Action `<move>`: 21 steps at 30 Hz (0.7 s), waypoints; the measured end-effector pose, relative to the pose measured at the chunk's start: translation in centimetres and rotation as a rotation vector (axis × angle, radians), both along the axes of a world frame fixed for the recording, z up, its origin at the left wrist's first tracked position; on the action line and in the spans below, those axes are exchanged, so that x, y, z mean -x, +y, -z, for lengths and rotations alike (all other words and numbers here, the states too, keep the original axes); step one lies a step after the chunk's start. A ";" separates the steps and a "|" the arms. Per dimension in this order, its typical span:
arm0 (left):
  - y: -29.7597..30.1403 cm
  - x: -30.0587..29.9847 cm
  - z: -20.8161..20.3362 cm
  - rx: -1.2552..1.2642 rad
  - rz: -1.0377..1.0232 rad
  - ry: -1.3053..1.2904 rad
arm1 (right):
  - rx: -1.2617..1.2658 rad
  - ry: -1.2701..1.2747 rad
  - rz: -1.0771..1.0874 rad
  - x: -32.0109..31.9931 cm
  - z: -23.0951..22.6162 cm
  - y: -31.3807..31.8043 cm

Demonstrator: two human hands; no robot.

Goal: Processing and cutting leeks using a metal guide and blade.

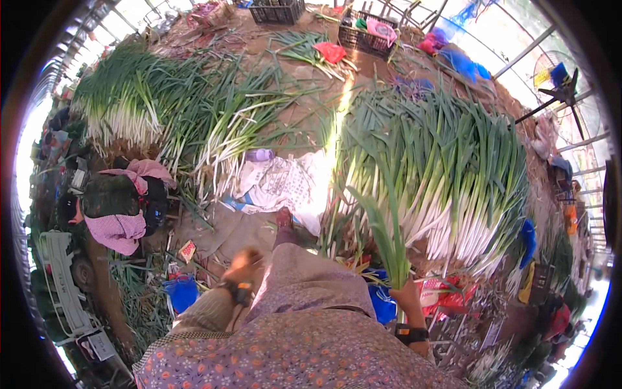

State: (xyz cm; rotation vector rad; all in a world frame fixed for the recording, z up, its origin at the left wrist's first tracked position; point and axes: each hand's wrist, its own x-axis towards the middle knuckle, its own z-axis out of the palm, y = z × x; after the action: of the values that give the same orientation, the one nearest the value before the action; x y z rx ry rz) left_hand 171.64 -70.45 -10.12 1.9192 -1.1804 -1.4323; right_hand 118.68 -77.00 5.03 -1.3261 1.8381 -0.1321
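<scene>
My right hand is closed around a long green onion, whose leaves rise upward past the fingers; its lower end is hidden. Just beyond it lies a wide heap of green onions, green tops pointing away and white stalks toward me. Over on the left side of my lap, my left hand is smeared by motion, so its fingers cannot be made out. A white printed sack lies on the ground ahead, by my foot.
More green onions cover the ground at far left. A co-worker in pink checked sleeves bends there. Black crates stand at the back, a fan at far right. Blue bags and a red bag lie near me.
</scene>
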 end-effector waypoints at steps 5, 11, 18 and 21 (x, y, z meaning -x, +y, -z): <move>6.0 -9.4 1.6 -0.498 -0.860 0.646 | -0.151 0.061 -0.020 -3.3 0.7 2.5; 2.6 -17.9 2.3 -0.265 0.219 0.022 | -0.217 0.201 -0.063 -9.6 2.2 -0.5; -9.9 -26.1 -1.7 -0.082 0.008 0.303 | -0.136 0.197 0.147 -17.0 -2.7 -11.4; -8.7 -31.1 -1.3 0.007 0.532 -0.413 | -0.016 0.148 0.038 -16.5 0.8 -12.0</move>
State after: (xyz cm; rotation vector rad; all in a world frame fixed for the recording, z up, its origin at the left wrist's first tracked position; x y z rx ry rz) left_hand 202.72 -79.18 -8.78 2.0493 -2.0021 -1.2889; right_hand 135.22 -88.98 4.18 -1.3207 1.9852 -0.0396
